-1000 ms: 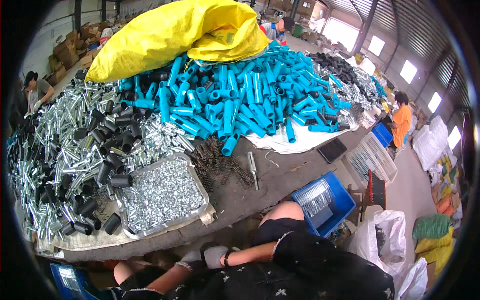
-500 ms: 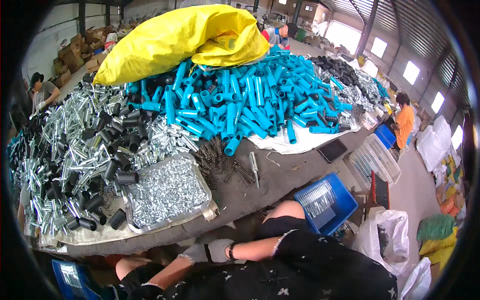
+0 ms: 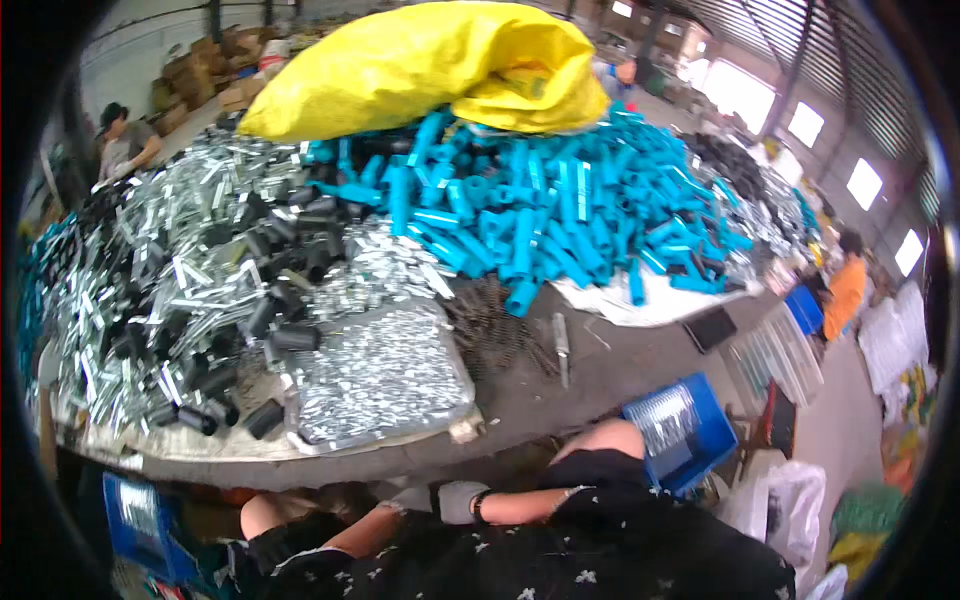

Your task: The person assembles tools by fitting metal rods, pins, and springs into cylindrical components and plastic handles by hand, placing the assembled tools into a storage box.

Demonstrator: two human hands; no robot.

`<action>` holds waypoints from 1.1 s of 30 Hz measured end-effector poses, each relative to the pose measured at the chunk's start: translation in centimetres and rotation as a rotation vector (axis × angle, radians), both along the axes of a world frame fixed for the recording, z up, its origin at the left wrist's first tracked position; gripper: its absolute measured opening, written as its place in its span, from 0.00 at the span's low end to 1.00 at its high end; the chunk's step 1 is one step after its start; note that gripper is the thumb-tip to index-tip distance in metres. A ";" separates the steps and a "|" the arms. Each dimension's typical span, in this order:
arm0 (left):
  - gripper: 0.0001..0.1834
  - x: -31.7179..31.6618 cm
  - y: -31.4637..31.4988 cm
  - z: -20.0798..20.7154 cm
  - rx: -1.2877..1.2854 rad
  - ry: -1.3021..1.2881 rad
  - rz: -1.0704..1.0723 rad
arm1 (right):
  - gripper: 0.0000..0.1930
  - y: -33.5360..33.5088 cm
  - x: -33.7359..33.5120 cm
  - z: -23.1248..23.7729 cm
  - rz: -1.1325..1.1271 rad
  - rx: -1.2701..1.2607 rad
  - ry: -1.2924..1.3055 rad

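Note:
Both my hands are low over my lap, below the near edge of the table, in pale work gloves. My left hand (image 3: 408,497) is beside my right hand (image 3: 460,502), with a narrow dark gap between them. Their fingers are hidden or blurred, and I cannot make out anything in them. Nearest to them on the table is a clear tray (image 3: 385,375) full of small shiny metal pieces. A bunch of dark coil springs (image 3: 495,325) lies right of it, then a slim tool-like piece (image 3: 562,350) with a pale handle and thin shaft.
Metal tubes (image 3: 190,235), black sleeves (image 3: 295,337) and teal plastic tubes (image 3: 530,215) are heaped behind, under a yellow sack (image 3: 420,75). Blue bins (image 3: 690,440) stand at my right and lower left. People work at left, far back and right (image 3: 846,298). A black tray (image 3: 710,328) lies right.
The whole scene has shifted to the right in the picture as my head turned. My gloved hands, close together before, now show a small gap between them.

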State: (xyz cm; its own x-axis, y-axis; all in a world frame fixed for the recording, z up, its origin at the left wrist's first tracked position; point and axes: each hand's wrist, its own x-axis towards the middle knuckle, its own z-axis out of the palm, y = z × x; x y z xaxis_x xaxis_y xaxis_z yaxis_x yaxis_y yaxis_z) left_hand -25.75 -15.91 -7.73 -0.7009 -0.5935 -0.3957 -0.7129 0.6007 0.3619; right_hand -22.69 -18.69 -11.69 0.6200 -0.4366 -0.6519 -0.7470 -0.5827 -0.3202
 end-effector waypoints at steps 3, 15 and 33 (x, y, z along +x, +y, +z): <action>0.21 14.4 0.5 -2.5 0.065 -0.025 0.100 | 0.18 0.7 -0.7 2.2 0.091 0.028 -0.119; 0.20 19.3 0.9 -2.7 0.200 -0.044 0.558 | 0.20 -1.2 -0.2 -3.4 -0.008 -0.001 -0.118; 0.22 15.0 1.3 -9.4 0.292 0.017 0.587 | 0.22 1.7 -2.1 -2.3 -0.072 -0.120 -0.034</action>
State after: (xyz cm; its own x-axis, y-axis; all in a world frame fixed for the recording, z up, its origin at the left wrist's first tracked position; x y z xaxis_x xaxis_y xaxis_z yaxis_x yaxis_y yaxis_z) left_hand -10.71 -14.58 -17.10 -0.3007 -0.7491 -0.5903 -0.8852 -0.0111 0.4650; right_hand -24.83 -17.03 -14.03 0.6051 -0.5543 -0.5715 -0.7782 -0.5632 -0.2777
